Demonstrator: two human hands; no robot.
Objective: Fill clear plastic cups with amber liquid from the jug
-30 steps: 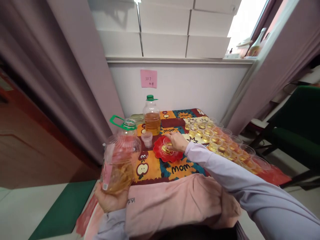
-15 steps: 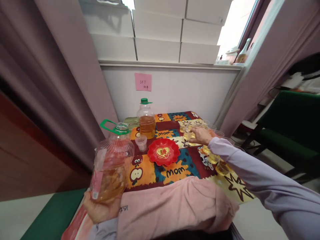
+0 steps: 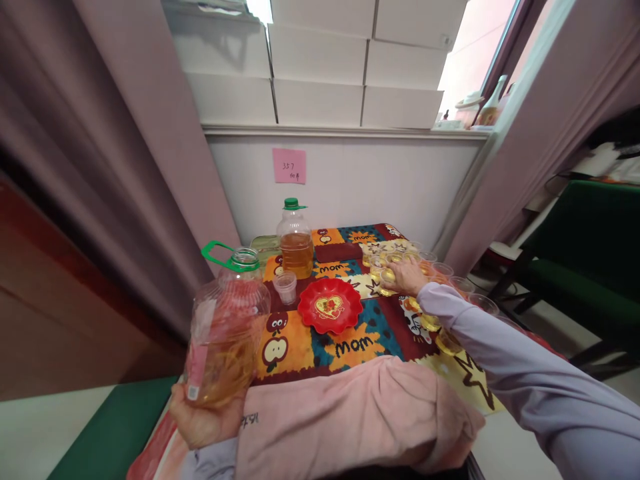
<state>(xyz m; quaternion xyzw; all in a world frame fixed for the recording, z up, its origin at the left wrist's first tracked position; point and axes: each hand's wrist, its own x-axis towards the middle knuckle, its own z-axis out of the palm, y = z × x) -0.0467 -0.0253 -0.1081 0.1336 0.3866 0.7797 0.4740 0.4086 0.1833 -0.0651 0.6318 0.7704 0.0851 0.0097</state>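
My left hand (image 3: 205, 420) grips the base of a large clear oil jug (image 3: 225, 340) with a green handle, open at the top and partly full of amber oil, held above the table's near left corner. My right hand (image 3: 407, 275) reaches over the table and closes on a small clear cup of oil (image 3: 387, 275) among several filled cups (image 3: 430, 293) along the right side. A red heart-patterned plate (image 3: 330, 307) lies bare in the middle of the colourful tablecloth (image 3: 300, 340).
A second oil bottle (image 3: 295, 243) with a green cap stands at the back, with an empty small cup (image 3: 286, 288) before it. White boxes (image 3: 320, 60) line the sill, a pink note (image 3: 289, 165) is on the wall, a green chair (image 3: 590, 267) stands right.
My right hand lifted a small cup off the red plate and carried it right to the group of filled cups. The jug in my left hand stayed about where it was.
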